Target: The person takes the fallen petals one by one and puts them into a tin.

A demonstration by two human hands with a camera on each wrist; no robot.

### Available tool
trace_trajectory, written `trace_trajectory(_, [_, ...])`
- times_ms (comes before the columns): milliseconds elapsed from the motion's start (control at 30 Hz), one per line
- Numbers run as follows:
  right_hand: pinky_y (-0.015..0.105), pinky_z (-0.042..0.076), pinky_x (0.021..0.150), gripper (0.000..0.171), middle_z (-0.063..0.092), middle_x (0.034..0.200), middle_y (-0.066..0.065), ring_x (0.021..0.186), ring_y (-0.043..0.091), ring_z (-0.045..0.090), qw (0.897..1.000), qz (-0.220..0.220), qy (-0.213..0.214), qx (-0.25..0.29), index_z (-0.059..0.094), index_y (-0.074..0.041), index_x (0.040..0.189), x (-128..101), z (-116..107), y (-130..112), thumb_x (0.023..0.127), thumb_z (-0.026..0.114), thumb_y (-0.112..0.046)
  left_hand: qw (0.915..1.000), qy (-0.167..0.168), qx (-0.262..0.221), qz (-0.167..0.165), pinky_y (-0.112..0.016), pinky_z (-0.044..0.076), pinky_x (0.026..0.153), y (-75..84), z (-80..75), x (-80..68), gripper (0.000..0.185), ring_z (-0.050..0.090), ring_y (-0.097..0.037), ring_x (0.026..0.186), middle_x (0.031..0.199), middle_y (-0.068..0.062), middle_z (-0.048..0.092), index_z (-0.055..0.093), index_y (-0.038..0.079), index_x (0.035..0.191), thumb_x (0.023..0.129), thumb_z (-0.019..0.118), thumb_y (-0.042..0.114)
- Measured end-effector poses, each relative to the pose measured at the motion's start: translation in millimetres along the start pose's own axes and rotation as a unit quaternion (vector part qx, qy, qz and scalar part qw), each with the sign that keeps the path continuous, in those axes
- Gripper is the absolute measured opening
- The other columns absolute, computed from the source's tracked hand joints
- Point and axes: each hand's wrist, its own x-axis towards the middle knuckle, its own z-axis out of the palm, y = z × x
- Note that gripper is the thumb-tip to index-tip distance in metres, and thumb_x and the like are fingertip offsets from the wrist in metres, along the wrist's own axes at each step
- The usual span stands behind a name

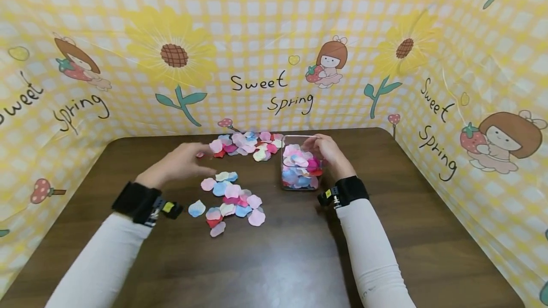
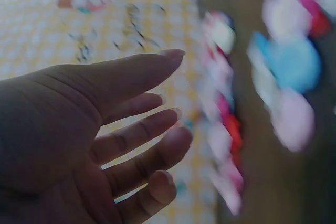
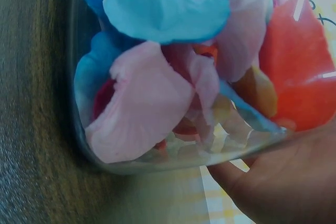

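Note:
My right hand (image 1: 328, 152) holds a clear plastic box (image 1: 282, 170) by its right side and far rim. Pink, blue and red artificial petals (image 1: 297, 175) fill much of this box, which stands on the table. In the right wrist view, fingers of the right hand (image 3: 283, 169) show around the box's far side, partly through the clear wall. To the left, my left hand (image 1: 180, 161) hovers over the table with its fingers loosely spread and nothing between them. Its fingertips are right by the left end of a far row of loose petals (image 1: 246, 142).
A nearer scatter of petals (image 1: 233, 198) lies on the brown table (image 1: 274, 260), left of the box. One blue petal (image 1: 197, 208) sits apart at its left. A yellow checked cloth (image 1: 257, 27) with printed flowers hangs around the back and sides of the table.

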Motion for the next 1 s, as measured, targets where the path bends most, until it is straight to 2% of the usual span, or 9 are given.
trace_trajectory(133, [0.043, 0.046, 0.102, 0.042, 0.065, 0.131, 0.024, 0.122, 0.036, 0.062, 1.000, -0.004, 0.001, 0.000, 0.061, 0.006, 0.123, 0, -3, 2, 0.094, 0.032, -0.001, 0.9989, -0.027, 0.020, -0.033, -0.058, 0.049, 0.096, -31.2, 9.8, -24.7, 0.051, 0.061, -0.038, 0.116, 0.126, -0.021, 0.067, 0.066, -0.002, 0.126, 0.087, 0.083, 0.025])
trace_trajectory(233, [0.046, 0.044, 0.105, 0.041, 0.066, 0.130, 0.025, 0.122, 0.037, 0.062, 1.000, -0.005, 0.005, 0.001, 0.061, 0.006, 0.122, 1, -5, 4, 0.094, 0.032, 0.000, 0.9976, -0.044, 0.025, -0.047, -0.060, 0.048, 0.096, -43.5, 21.0, -30.9, 0.058, 0.060, -0.042, 0.118, 0.128, -0.023, 0.065, 0.062, -0.004, 0.131, 0.087, 0.083, 0.027])
trace_trajectory(367, [0.043, 0.047, 0.101, 0.041, 0.067, 0.129, 0.024, 0.120, 0.036, 0.063, 1.000, -0.008, 0.005, -0.001, 0.061, 0.006, 0.122, 1, -4, 3, 0.094, 0.032, 0.000, 0.9974, -0.045, 0.033, -0.046, -0.064, 0.047, 0.096, -46.9, 34.7, -27.2, 0.070, 0.057, -0.044, 0.121, 0.130, -0.025, 0.061, 0.055, -0.006, 0.138, 0.086, 0.083, 0.031])
trace_trajectory(467, [0.039, 0.048, 0.095, 0.041, 0.067, 0.129, 0.023, 0.119, 0.035, 0.064, 1.000, -0.012, 0.003, -0.005, 0.061, 0.006, 0.123, 0, -1, 1, 0.094, 0.032, 0.000, 0.9977, -0.048, 0.033, -0.034, -0.062, 0.050, 0.092, -46.1, 42.1, -21.1, 0.070, 0.059, -0.041, 0.116, 0.127, -0.024, 0.060, 0.054, -0.004, 0.140, 0.086, 0.083, 0.030])
trace_trajectory(567, [0.037, 0.048, 0.093, 0.042, 0.067, 0.129, 0.024, 0.119, 0.036, 0.064, 1.000, -0.019, -0.003, -0.008, 0.061, 0.006, 0.123, -1, 0, -1, 0.093, 0.033, 0.001, 0.9983, -0.054, 0.014, -0.015, -0.057, 0.051, 0.090, -46.2, 46.8, -14.7, 0.052, 0.060, -0.035, 0.106, 0.117, -0.018, 0.065, 0.063, 0.000, 0.130, 0.088, 0.082, 0.024])
trace_trajectory(700, [0.039, 0.048, 0.096, 0.042, 0.065, 0.129, 0.027, 0.120, 0.038, 0.062, 0.999, -0.031, -0.006, -0.012, 0.060, 0.009, 0.124, -1, 0, -3, 0.093, 0.033, 0.002, 0.9988, -0.050, 0.000, 0.002, -0.046, 0.049, 0.084, -48.1, 47.5, -9.8, 0.025, 0.057, -0.028, 0.091, 0.099, -0.008, 0.068, 0.070, 0.005, 0.106, 0.087, 0.082, 0.017])
trace_trajectory(800, [0.037, 0.048, 0.095, 0.042, 0.065, 0.127, 0.029, 0.121, 0.041, 0.062, 0.999, -0.042, -0.001, -0.013, 0.061, 0.011, 0.123, 1, -1, -4, 0.092, 0.033, 0.003, 0.9983, -0.053, -0.019, -0.014, -0.038, 0.052, 0.072, -47.5, 43.5, -11.4, 0.024, 0.057, -0.024, 0.083, 0.094, -0.007, 0.065, 0.066, 0.005, 0.101, 0.086, 0.083, 0.013])
trace_trajectory(900, [0.037, 0.048, 0.093, 0.042, 0.066, 0.126, 0.028, 0.119, 0.041, 0.063, 0.999, -0.043, 0.003, -0.020, 0.061, 0.010, 0.122, 1, -2, -4, 0.093, 0.032, 0.002, 0.9959, -0.060, -0.054, -0.040, -0.033, 0.054, 0.060, -47.2, 38.2, -17.4, 0.022, 0.059, -0.021, 0.074, 0.093, -0.009, 0.064, 0.064, 0.003, 0.104, 0.089, 0.079, 0.008])
trace_trajectory(1000, [0.038, 0.048, 0.092, 0.042, 0.067, 0.125, 0.026, 0.118, 0.038, 0.064, 0.999, -0.033, 0.001, -0.024, 0.062, 0.008, 0.121, -2, 0, 0, 0.093, 0.032, 0.001, 0.9948, -0.047, -0.079, -0.045, -0.033, 0.055, 0.057, -46.6, 30.4, -25.4, 0.019, 0.060, -0.020, 0.067, 0.091, -0.009, 0.065, 0.065, 0.000, 0.110, 0.093, 0.073, 0.003])
